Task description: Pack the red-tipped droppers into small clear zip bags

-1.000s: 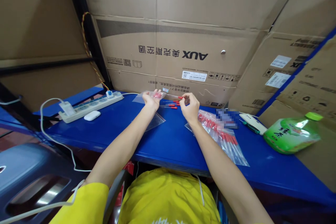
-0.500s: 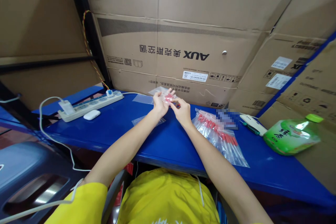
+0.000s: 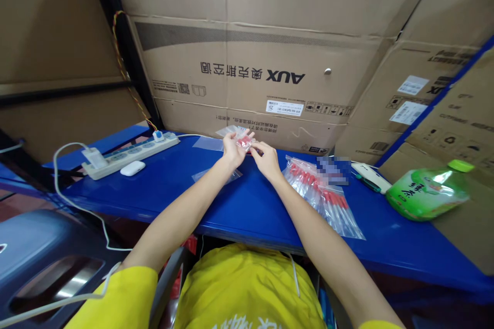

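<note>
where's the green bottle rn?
Head view, far right: the green bottle lies on its side on the blue table, against cardboard boxes, right of the white device.

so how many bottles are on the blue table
1. The green bottle lies on its side at the far right of the blue table, beyond the person's right arm. Others could be hidden out of frame.

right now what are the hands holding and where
Both the left hand and right hand pinch one small clear bag of red-tipped pieces, fingertips at its edges.
</note>
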### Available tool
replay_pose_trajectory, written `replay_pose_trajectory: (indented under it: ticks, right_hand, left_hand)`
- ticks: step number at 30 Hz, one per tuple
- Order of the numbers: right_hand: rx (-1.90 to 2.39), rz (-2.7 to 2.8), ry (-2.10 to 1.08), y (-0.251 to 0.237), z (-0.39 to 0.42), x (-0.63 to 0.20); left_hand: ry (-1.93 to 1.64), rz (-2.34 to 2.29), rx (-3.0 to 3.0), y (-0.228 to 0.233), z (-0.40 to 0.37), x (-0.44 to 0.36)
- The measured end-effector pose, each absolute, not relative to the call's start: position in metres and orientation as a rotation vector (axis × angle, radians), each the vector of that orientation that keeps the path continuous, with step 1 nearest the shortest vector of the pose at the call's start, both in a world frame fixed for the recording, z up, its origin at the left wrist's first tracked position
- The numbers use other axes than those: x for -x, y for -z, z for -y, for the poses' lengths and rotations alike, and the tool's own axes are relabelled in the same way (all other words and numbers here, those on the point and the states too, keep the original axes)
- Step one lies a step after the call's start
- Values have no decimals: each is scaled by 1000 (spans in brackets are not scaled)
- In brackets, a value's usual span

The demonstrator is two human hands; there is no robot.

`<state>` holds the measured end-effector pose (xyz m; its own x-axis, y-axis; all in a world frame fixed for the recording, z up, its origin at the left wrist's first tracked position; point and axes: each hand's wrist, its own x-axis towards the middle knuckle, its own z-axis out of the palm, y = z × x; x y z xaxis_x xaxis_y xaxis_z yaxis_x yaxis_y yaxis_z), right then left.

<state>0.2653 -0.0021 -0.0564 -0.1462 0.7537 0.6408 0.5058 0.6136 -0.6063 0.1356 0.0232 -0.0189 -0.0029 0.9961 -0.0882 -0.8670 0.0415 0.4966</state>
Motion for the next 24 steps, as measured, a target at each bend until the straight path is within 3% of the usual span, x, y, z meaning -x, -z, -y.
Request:
replay_pose_trajectory:
  ticks: [8, 14, 19, 24]
  right_hand:
    - [1386, 1907, -102, 75, -14, -284]
    - [1618, 2049, -121, 85, -20, -280]
    - [1550, 1952, -178, 85, -21, -275]
    - [1155, 1741, -145, 69, -13, -279]
  left_hand:
    - [-1590, -445, -173, 11, -31, -112]
    - [-1644, -432, -134, 12, -36, -105]
    - [-1674, -403, -151, 15, -41, -102]
    - [-1719, -372, -165, 18, -47, -95]
